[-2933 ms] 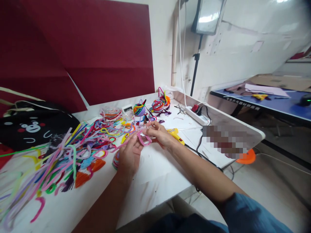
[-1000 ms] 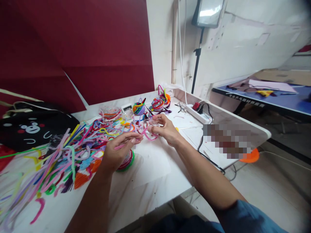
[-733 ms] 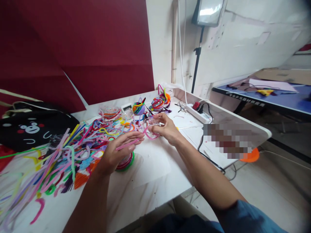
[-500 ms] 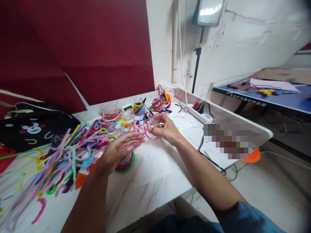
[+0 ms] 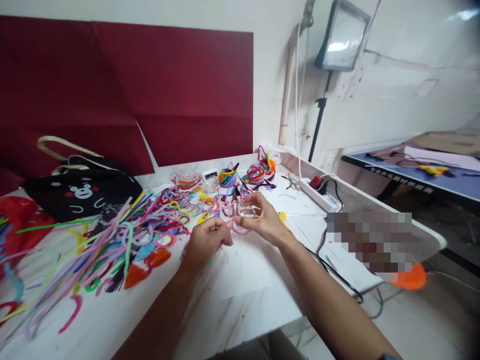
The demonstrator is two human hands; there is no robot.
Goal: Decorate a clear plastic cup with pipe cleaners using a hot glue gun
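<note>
My left hand [image 5: 207, 241] is closed, thumb and forefinger pinching a pink pipe cleaner [image 5: 241, 231] that curves between both hands. My right hand [image 5: 265, 220] curls its fingers round a clear, rounded plastic piece [image 5: 245, 208], with the pink pipe cleaner looping below it by the thumb. Behind my left wrist a round coil of coloured pipe cleaners is mostly hidden, only a bit of its edge showing. Just beyond the hands lies a tangle of pipe cleaners [image 5: 157, 212], with a yellow bent piece [image 5: 203, 218] close to my left fingers.
Long loose pipe cleaners [image 5: 90, 250] and orange tassels [image 5: 135, 276] spread over the left side. Behind stand a wrapped clear container [image 5: 187, 180], a colourful ball [image 5: 227, 177] and a black bag [image 5: 84, 195]. A power strip [image 5: 320, 195] with cables lies at the right.
My left fingers have gone from stretched out flat to closed on the pink pipe cleaner. The right hand keeps its hold on the clear piece. The camera's view has shifted up and left.
</note>
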